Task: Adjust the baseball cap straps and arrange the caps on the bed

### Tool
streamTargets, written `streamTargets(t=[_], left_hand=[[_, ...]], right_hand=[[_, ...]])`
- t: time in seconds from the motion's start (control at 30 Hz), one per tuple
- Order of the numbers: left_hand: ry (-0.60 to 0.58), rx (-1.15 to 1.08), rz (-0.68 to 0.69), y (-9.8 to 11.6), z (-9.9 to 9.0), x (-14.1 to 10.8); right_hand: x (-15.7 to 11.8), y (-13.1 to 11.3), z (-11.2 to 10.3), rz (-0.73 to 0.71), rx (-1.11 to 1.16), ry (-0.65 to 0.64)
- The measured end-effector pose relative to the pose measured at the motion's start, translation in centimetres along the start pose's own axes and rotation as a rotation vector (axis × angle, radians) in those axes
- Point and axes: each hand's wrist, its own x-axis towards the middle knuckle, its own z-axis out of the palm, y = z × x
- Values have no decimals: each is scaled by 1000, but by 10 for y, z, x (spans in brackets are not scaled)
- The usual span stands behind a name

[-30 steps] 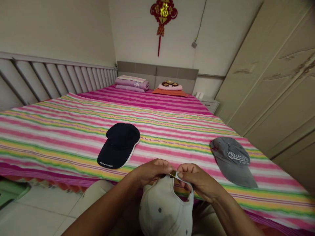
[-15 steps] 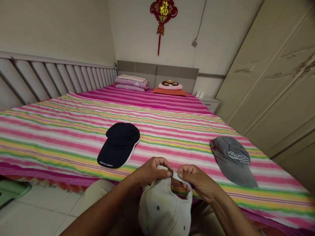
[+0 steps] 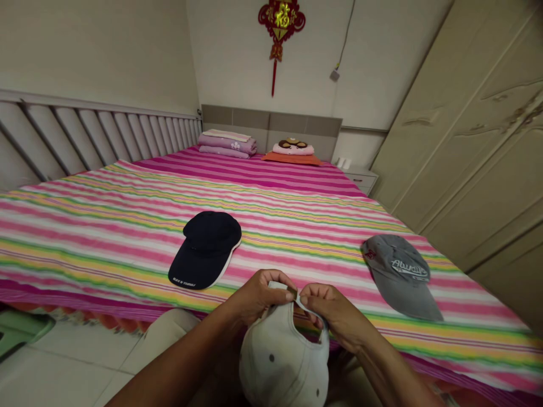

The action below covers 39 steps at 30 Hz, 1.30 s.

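A pale, off-white baseball cap (image 3: 283,362) is between my two hands at the bed's near edge, its back opening facing up and away. My left hand (image 3: 266,294) pinches the left side of the rear band, where a small metal buckle shows by the thumb. With thumb and fingers closed, my right hand (image 3: 328,308) grips the cap's adjustment strap near that buckle. The fingertips of both hands almost meet. Beyond them on the left lies a navy cap (image 3: 207,249) with white lettering on its brim. To the right rests a grey cap (image 3: 401,274) with white lettering.
A striped sheet (image 3: 297,226) covers the bed. Folded purple bedding (image 3: 227,146) and a pink folded item (image 3: 293,149) lie by the headboard (image 3: 297,127). A railing (image 3: 106,133) runs along the left, a wardrobe (image 3: 475,130) stands right, and a green stool (image 3: 25,330) is lower left.
My right hand has moved slightly left, bringing the strap closer to the buckle at my left hand. The navy and grey caps lie where they were.
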Motion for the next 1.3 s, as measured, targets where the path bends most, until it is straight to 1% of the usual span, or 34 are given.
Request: streamTargets(t=[0.13,0.23,0.3,0.4,0.53,0.7,0.87,0.97,1.07,1.13,1.2,1.3], left_hand=[[-5,-6,-25,-1,-3,-1],[-26,-58,-66,2,-4,-3],[-68,-95,-94,5,-4,-3],[-131,-96,-149,13,-5,-3],[-131,-20,-227,18,-8,2],[-256,103,-325,12,-15,8],[-281,25,-288,12,-19,6],[-269,-20,-269,15,-25,4],[-228,-14,-261,16,-30,4],[-194,1,-257,17,-32,5],[-159,-17,-230,18,-31,6],[-123,-101,-161,21,-30,11]], right_hand=[[-1,-1,2,-20,48,-13],[-2,-2,3,-29,13,23],[-2,-3,2,-39,-23,43],[-3,-2,0,-52,-38,33],[-2,1,-2,-50,-14,-8],[-2,1,-5,-28,24,-28],[0,7,-19,-28,39,-225],[3,19,-29,-1,34,-294],[5,30,-37,17,124,-350],[5,33,-40,3,169,-370],[6,31,-41,-18,195,-359],[11,24,-40,-50,273,-280]])
